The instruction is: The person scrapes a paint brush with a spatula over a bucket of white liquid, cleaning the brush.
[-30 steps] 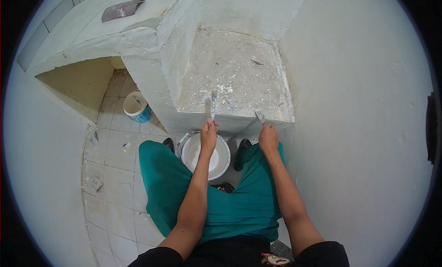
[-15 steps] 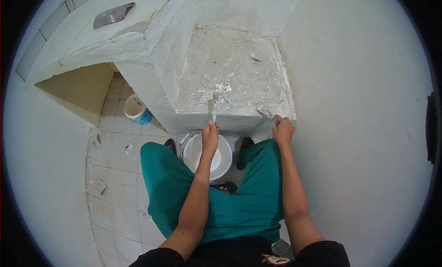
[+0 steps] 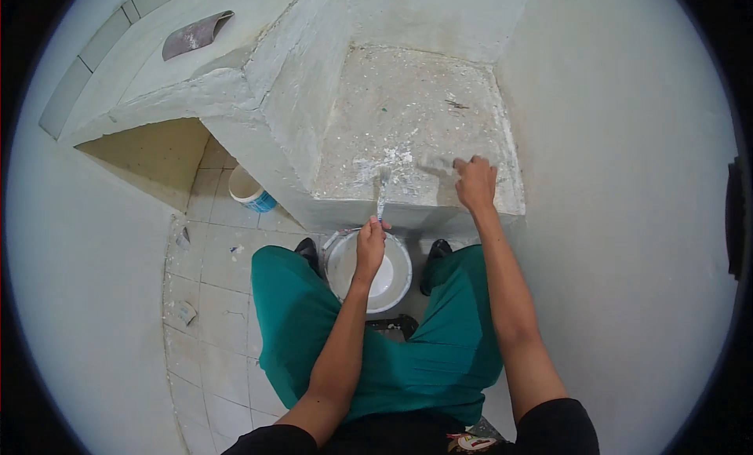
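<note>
My left hand (image 3: 370, 249) grips the handle of a paint-smeared paintbrush (image 3: 383, 194), with its bristles over the front of a rough concrete ledge (image 3: 423, 86). My right hand (image 3: 477, 182) is closed around a putty knife (image 3: 434, 166), its blade blurred and pointing left over the ledge. White flakes (image 3: 398, 154) lie on the ledge near the brush tip. A round white bucket (image 3: 409, 276) stands on the floor between my feet, below my left hand, with whitish contents.
A smaller white and blue bucket (image 3: 263, 202) stands on the tiled floor (image 3: 223, 314) at the left. A curved brownish piece (image 3: 198, 35) rests on the upper plastered shelf. A plastered wall (image 3: 620, 188) rises close on the right. Flakes and scraps dot the floor.
My right hand has moved forward with the putty knife, from the ledge's front edge to over its surface. My left hand keeps the paintbrush in nearly the same place. The view has shifted slightly.
</note>
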Demonstrator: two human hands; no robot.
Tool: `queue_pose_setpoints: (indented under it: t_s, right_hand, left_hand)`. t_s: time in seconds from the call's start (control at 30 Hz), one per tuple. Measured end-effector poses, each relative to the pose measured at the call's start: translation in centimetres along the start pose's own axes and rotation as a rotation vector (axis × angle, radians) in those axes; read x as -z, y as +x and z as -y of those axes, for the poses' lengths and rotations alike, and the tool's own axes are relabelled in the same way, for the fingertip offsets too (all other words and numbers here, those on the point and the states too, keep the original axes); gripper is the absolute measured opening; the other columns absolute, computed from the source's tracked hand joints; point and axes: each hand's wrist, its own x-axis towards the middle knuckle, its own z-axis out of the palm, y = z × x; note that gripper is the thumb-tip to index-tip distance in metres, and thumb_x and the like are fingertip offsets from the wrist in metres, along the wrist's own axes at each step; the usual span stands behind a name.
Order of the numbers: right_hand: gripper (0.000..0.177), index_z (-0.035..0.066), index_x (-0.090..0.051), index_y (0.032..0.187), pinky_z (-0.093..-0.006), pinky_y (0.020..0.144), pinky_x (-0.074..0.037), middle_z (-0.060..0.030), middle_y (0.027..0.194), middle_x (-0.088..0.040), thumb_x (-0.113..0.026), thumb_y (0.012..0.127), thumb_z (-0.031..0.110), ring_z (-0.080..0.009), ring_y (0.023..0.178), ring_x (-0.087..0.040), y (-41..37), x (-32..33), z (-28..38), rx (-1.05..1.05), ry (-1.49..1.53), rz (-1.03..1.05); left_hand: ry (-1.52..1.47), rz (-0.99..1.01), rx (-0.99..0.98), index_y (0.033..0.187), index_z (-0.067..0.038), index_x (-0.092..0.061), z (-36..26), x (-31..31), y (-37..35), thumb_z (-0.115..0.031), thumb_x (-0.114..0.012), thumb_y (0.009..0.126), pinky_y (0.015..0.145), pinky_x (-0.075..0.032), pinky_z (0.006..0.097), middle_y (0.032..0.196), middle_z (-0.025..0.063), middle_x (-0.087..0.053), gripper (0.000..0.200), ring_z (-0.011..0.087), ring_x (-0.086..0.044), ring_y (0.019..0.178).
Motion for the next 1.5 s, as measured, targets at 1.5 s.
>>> queue_pose_setpoints:
  t_s: [1.5]
  right_hand:
    - [0.038,0.003,-0.063,0.111,-0.0419,0.08,-0.045,-0.0201,0.096,-0.058,-0.056,0.076,-0.008,-0.0374,0.09,-0.055,-4.7,-6.8,0.0,0.112,0.479,-0.342]
  left_hand:
    - [-0.003,-0.022,-0.04,0.087,-0.002,-0.059,-1.3,0.6,-0.3,-0.039,-0.033,0.103,0.051,-0.034,0.0266,0.061,-0.0017,-0.044,0.048,0.0082,-0.041,0.055]
